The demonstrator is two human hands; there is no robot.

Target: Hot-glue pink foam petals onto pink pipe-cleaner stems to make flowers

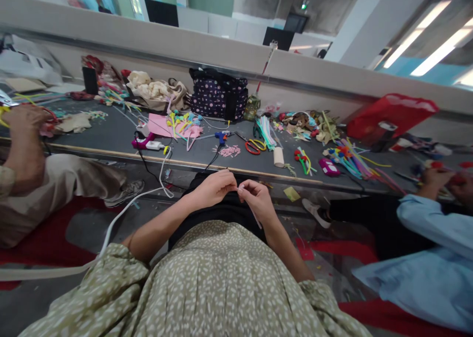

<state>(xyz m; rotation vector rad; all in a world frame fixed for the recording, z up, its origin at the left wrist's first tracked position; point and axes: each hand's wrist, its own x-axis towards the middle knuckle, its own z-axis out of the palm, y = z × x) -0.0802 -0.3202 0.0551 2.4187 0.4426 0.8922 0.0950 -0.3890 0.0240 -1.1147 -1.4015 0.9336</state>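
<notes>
The left hand (219, 183) and the right hand (255, 194) were close together in front of the body, at the near edge of the tabletop (195, 154). Both were narrow, thumb and fingers pinched; whatever sat between the fingertips was too small to tell. A thin pale strip (256, 218) hung down from the right hand, beside its wrist. On the tabletop beyond lay a pile of small pink pieces (228, 151), with a blue glue gun (221, 138) just behind it and a beige roll (278, 157) standing to the right
</notes>
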